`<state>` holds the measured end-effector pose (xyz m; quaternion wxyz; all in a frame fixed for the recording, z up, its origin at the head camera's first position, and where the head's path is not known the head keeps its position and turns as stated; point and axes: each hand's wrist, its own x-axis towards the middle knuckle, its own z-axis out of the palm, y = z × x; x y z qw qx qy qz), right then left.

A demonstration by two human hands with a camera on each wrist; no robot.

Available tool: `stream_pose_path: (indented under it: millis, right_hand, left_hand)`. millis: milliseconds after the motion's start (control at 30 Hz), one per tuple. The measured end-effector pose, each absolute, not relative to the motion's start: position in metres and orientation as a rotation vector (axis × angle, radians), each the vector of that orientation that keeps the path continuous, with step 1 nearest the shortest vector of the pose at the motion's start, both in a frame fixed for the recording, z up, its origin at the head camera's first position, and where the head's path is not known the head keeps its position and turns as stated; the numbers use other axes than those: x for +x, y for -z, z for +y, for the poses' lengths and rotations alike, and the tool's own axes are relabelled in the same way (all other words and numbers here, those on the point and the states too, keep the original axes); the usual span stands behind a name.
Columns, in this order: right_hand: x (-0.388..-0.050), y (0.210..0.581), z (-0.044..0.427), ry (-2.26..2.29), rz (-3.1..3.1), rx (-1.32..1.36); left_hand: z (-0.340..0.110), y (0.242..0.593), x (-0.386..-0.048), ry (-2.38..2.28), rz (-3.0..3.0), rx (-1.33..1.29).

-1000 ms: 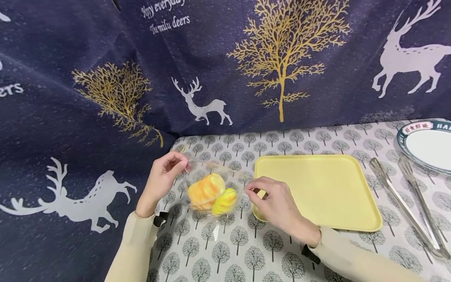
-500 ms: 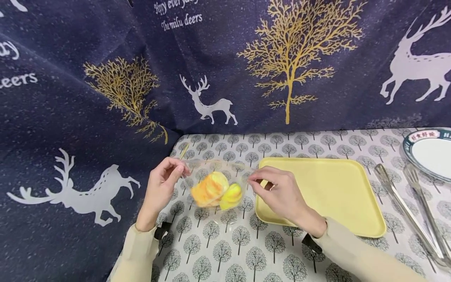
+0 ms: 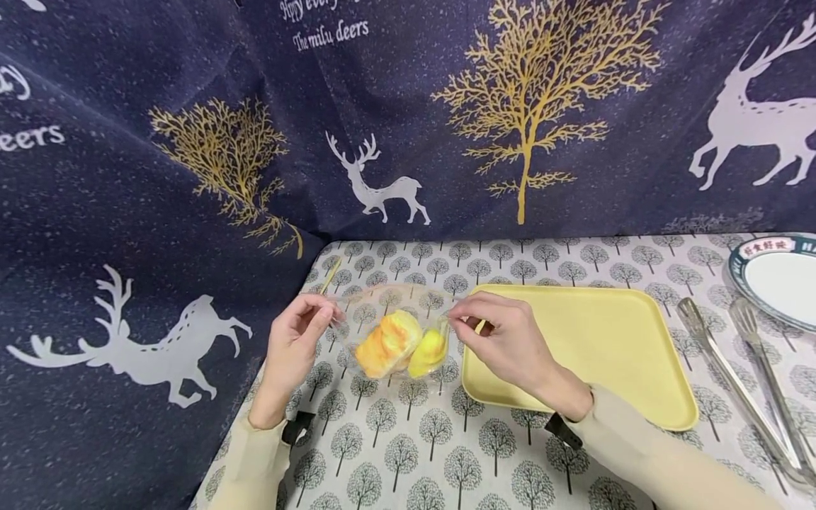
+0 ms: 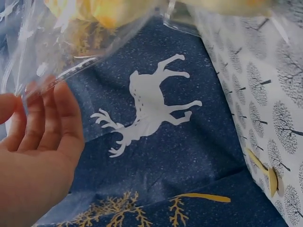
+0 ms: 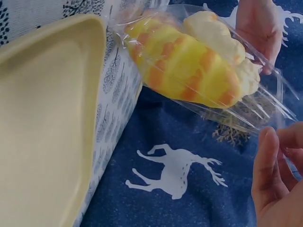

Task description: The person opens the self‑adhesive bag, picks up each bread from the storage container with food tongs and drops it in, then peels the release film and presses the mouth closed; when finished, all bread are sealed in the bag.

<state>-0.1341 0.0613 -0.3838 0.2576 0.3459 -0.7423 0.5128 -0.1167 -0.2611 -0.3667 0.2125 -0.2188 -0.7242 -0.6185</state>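
A clear plastic bag (image 3: pixel 382 292) is stretched between the two hands, its mouth edge at the fingertips. Inside lie an orange-yellow bread piece (image 3: pixel 390 343) and a smaller yellow bread piece (image 3: pixel 427 353); the right wrist view shows the yellow piece (image 5: pixel 184 68) with orange stripes. The left hand (image 3: pixel 295 348) pinches the bag's left edge; in the left wrist view that hand (image 4: pixel 45 127) has its fingers curled at the plastic. On the other side the right hand (image 3: pixel 510 345) pinches the right edge between thumb and fingers, as the right wrist view also shows (image 5: pixel 281 170).
A yellow tray (image 3: pixel 593 347) lies just right of the bag, partly under the right hand. Metal tongs (image 3: pixel 733 375) and another metal utensil (image 3: pixel 774 386) are farther right, below a white plate with a green rim (image 3: pixel 784 280). A small yellow spoon (image 4: pixel 265 171) lies at the left back.
The bag and its contents have shifted to the right in the head view, and the bread pieces have tilted. The tray and background also shifted slightly right. Both hands kept their hold on the bag.
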Motion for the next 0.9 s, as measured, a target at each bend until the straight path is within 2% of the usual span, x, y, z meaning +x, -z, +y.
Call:
stream_pose_path:
  millis: [400, 633, 767, 900]
  right_hand:
    - [-0.135, 0.387, 0.055, -1.427, -2.003, 0.887]
    - [-0.14, 0.383, 0.05, -1.465, -1.902, 0.893]
    - [-0.142, 0.384, 0.053, -1.614, -1.973, 0.828]
    - [-0.145, 0.384, 0.06, -1.796, -2.155, 0.641]
  left_hand:
    - [-0.256, 0.37, -0.109, 1.598, -1.994, -0.559]
    - [-0.243, 0.372, -0.117, 1.731, -1.846, -0.547]
    - [-0.238, 0.378, -0.118, 1.823, -1.825, -0.485]
    - [-0.235, 0.383, -0.116, 1.873, -1.875, -0.356]
